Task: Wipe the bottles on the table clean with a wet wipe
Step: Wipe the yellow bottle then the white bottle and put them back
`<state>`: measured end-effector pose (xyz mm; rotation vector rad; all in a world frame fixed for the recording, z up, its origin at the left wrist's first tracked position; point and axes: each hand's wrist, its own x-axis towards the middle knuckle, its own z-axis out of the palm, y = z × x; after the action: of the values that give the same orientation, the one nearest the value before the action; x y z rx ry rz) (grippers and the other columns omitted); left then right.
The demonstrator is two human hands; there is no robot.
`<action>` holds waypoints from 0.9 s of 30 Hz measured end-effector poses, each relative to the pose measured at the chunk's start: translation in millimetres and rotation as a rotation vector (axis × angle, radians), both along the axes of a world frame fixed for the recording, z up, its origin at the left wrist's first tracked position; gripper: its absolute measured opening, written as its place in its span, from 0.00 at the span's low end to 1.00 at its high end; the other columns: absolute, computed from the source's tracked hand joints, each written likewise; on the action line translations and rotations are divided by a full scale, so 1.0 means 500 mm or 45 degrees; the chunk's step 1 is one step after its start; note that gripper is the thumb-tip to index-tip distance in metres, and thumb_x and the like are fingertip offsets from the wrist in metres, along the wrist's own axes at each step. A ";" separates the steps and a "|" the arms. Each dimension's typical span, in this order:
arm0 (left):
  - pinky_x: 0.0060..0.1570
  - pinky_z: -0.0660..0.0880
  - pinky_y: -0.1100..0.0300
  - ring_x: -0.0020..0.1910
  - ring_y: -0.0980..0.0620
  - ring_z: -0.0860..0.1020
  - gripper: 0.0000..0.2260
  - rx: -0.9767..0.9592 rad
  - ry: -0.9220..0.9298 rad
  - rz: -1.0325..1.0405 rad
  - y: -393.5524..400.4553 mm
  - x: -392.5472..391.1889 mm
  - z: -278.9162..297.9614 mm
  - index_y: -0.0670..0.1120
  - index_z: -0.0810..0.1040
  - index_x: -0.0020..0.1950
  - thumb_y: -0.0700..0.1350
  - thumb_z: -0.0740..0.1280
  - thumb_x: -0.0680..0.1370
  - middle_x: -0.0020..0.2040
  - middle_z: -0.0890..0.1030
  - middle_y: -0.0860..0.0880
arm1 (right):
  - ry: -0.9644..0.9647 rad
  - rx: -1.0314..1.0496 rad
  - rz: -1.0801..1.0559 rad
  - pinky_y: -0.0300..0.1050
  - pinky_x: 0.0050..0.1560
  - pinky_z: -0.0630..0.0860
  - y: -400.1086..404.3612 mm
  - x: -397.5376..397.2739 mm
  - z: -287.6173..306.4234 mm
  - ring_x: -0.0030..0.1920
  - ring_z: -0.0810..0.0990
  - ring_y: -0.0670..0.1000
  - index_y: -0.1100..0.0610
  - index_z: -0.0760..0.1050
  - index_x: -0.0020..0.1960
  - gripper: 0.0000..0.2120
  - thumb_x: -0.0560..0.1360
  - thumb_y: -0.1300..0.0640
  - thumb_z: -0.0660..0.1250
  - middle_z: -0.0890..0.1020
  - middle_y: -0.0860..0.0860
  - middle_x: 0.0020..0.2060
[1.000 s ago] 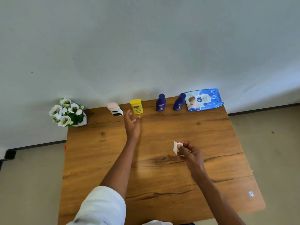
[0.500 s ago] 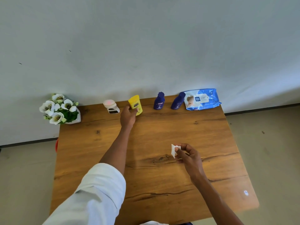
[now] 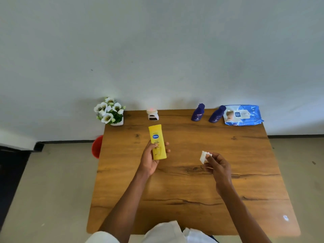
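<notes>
Left hand [image 3: 151, 157] fingers wrap the lower half of the yellow bottle [image 3: 157, 142], left of centre frame above the table [image 3: 184, 190]. Right hand [image 3: 218, 166] pinches a folded wet wipe [image 3: 203, 156], centre-right. The bottle is probably light, stiff and slick; grip low, wipe upward.

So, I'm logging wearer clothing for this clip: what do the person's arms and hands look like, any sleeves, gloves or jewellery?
Both forearms are bare. The left hand and right hand wear no gloves, and no rings, watch or bracelet show. White fabric, seemingly short sleeves, appears at the bottom edge near the upper arms. Nothing else is worn that can be made out.
</notes>
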<state>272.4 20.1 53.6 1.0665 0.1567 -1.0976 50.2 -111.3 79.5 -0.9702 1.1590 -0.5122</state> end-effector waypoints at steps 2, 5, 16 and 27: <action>0.40 0.80 0.51 0.44 0.38 0.83 0.19 -0.055 0.027 -0.046 0.045 -0.013 0.026 0.44 0.71 0.71 0.42 0.59 0.80 0.60 0.81 0.34 | -0.004 -0.003 0.015 0.44 0.39 0.75 0.021 0.015 0.009 0.36 0.78 0.50 0.57 0.80 0.52 0.03 0.79 0.59 0.68 0.81 0.53 0.38; 0.37 0.79 0.52 0.41 0.40 0.82 0.19 -0.111 0.061 -0.073 0.098 -0.025 0.064 0.43 0.72 0.70 0.46 0.59 0.80 0.60 0.81 0.34 | -0.034 -0.020 0.049 0.44 0.39 0.74 0.060 0.047 0.025 0.36 0.78 0.49 0.57 0.80 0.52 0.03 0.80 0.59 0.68 0.81 0.52 0.38; 0.43 0.79 0.53 0.43 0.44 0.81 0.27 -0.129 -0.015 -0.132 0.230 -0.021 0.118 0.43 0.74 0.71 0.60 0.57 0.81 0.58 0.82 0.37 | -0.209 -0.068 0.073 0.40 0.45 0.82 0.181 0.153 0.071 0.43 0.82 0.50 0.59 0.80 0.55 0.06 0.79 0.65 0.67 0.82 0.57 0.48; 0.46 0.77 0.50 0.46 0.43 0.81 0.31 -0.135 -0.318 -0.223 0.278 -0.030 0.131 0.47 0.75 0.71 0.64 0.69 0.75 0.60 0.82 0.39 | -0.030 -0.627 0.285 0.46 0.53 0.82 0.314 0.243 0.155 0.52 0.84 0.45 0.50 0.80 0.62 0.12 0.79 0.58 0.68 0.85 0.44 0.55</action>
<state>257.5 158.9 119.1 1.1269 -0.1950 -1.1053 171.6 45.5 157.1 -1.4942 0.9020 -0.6400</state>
